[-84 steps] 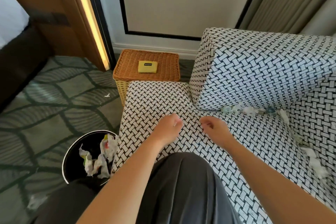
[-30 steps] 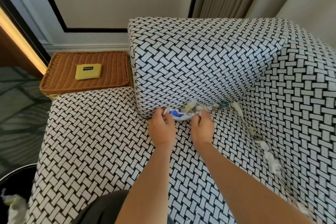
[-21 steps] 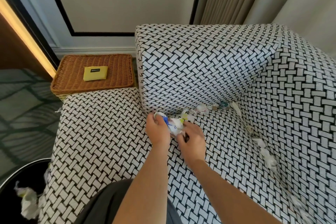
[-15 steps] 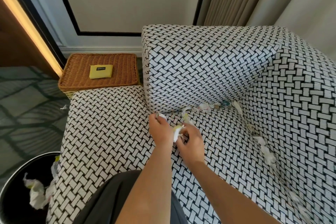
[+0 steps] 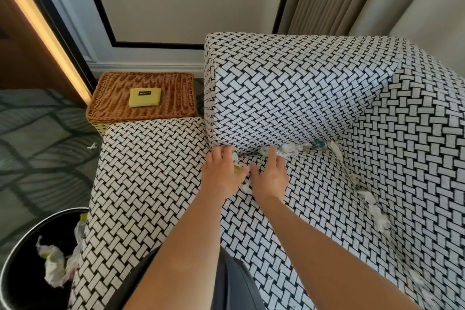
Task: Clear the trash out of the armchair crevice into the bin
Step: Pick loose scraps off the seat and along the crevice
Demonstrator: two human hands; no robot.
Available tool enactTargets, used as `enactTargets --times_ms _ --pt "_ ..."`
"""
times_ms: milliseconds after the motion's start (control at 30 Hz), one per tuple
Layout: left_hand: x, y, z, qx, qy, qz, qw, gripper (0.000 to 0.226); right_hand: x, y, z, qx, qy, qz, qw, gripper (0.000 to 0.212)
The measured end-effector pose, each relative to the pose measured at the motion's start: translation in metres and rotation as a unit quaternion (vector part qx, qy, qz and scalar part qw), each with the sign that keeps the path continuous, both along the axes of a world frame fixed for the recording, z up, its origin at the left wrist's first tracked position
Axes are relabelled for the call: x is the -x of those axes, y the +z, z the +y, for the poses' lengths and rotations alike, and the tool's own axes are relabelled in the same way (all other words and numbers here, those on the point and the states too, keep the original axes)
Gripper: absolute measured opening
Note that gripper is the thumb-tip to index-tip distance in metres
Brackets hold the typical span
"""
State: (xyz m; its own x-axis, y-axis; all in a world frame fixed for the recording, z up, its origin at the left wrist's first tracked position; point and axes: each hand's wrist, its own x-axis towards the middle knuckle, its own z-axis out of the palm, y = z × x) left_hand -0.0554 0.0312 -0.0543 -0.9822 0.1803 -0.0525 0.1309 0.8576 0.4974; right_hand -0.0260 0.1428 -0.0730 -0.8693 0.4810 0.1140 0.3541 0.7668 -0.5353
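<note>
Fingers (image 5: 273,158) of right hand (image 5: 270,178) stretched forward and loosely spread, tips touching crumpled wrappers (image 5: 289,151) wedged in crevice between armrest (image 5: 289,98) and seat cushion (image 5: 156,173). Nothing clearly pinched there; cannot tell whether any scrap gripped. Left hand (image 5: 221,176) just beside, curled narrow around small wad of paper (image 5: 237,167), white and yellow edges poking out between both hands. Another white scrap (image 5: 246,187) on cushion below right palm.

More trash still lodged: blue-green piece (image 5: 318,145) at inner corner of crevice, then line of white crumpled bits (image 5: 372,205) running down seam along backrest (image 5: 415,158) toward lower right.

Bin (image 5: 27,257), black and round, on patterned carpet (image 5: 37,148) at lower left, just beside front corner of armchair, with crumpled wrappers inside (image 5: 54,268). Well apart from both hands. Small white scrap (image 5: 92,146) loose on carpet. Wicker basket (image 5: 118,98) against wall beyond cushion, yellow pouch (image 5: 144,96) flat on lid.
</note>
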Motion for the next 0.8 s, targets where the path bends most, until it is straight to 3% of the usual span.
enactTargets --times_ms 67,167,300,467,600,700,800 --pt "-0.001 -0.003 -0.005 0.087 -0.072 -0.017 0.993 0.072 0.009 0.0 0.003 -0.027 -0.013 -0.03 0.999 0.054" --pt "-0.004 -0.007 -0.007 0.135 -0.136 -0.058 0.98 0.074 0.019 0.0 0.007 -0.046 -0.02 -0.047 0.998 0.042" --pt "-0.005 -0.006 -0.022 0.101 -0.176 -0.061 0.977 0.066 0.023 -0.008 0.012 0.021 -0.011 0.046 0.999 0.018" --pt "-0.014 -0.007 -0.065 0.096 -0.223 0.044 0.969 0.054 0.003 -0.016 0.007 -0.013 0.097 0.153 0.983 0.005" --pt "-0.031 -0.018 -0.093 -0.018 -0.165 0.119 0.979 0.045 -0.021 -0.016 -0.004 -0.024 0.171 0.149 0.974 0.009" --pt "-0.037 -0.021 -0.099 -0.095 -0.073 0.081 0.989 0.034 -0.034 -0.01 -0.01 0.087 0.138 0.121 0.979 0.014" --pt "-0.038 -0.013 -0.1 -0.235 0.061 0.037 0.969 0.023 -0.051 0.007 -0.017 0.258 0.074 0.091 0.959 0.024"
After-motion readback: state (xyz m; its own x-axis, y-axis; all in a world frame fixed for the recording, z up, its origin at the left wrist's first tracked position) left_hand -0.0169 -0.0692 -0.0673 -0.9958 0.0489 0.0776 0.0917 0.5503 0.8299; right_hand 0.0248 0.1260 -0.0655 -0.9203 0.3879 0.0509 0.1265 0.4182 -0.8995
